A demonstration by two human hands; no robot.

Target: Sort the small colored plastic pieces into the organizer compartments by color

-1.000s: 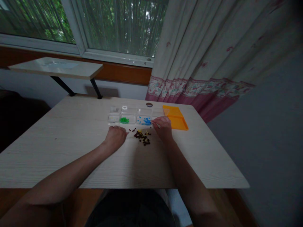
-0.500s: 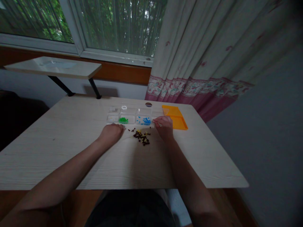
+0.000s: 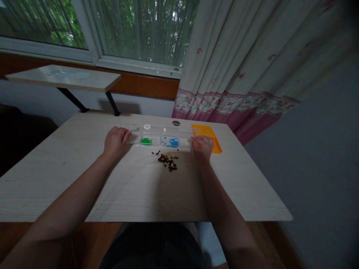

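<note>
At the far half of the pale table [image 3: 129, 194], a clear compartmented tray [image 3: 160, 140] is lying lengthwise between two bare hands. Left hand [image 3: 116, 142] is sitting at the tray's left end, thumb and fingertips meeting at the edge. Right hand [image 3: 203, 146] is sitting at the right end, its fingertips likewise bunching at the edge. Grip: cannot tell for either hand whether the fingers are pinching the rim or only touching it; contact points are showing too small.

Contents: green pieces [image 3: 146, 141] are clustering in one near-row compartment; blue pieces [image 3: 174, 142] are occupying the next one to the right, mostly gathering toward its right side. In front of the tray, dark brown pieces [image 3: 168, 161] are lying in a loose heap on the tabletop, with yellow pieces [image 3: 164, 154] mixing among them. A few dark bits are lying apart, between heap and tray.

Surroundings: an orange case [image 3: 207, 130] is resting beyond the right hand, which is partly covering it. A raised shelf [image 3: 70, 78] is standing at the table's far left.
</note>
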